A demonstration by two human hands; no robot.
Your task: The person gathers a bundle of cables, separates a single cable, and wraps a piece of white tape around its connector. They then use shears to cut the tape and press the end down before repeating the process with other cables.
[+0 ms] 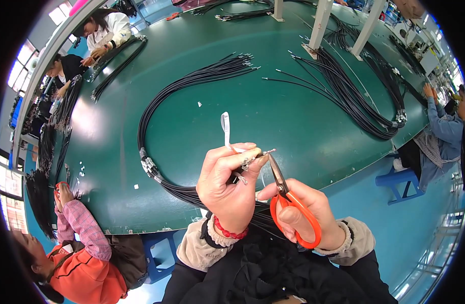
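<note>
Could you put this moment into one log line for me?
left hand: pinches cable bundle end | right hand: orange scissors at white tie | green table

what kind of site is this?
Likely a wire-harness assembly shop: bundles of black cables lie across a long green workbench, other workers sit along its edges, and the right hand holds orange-handled scissors beside the cable end in the left hand.
</note>
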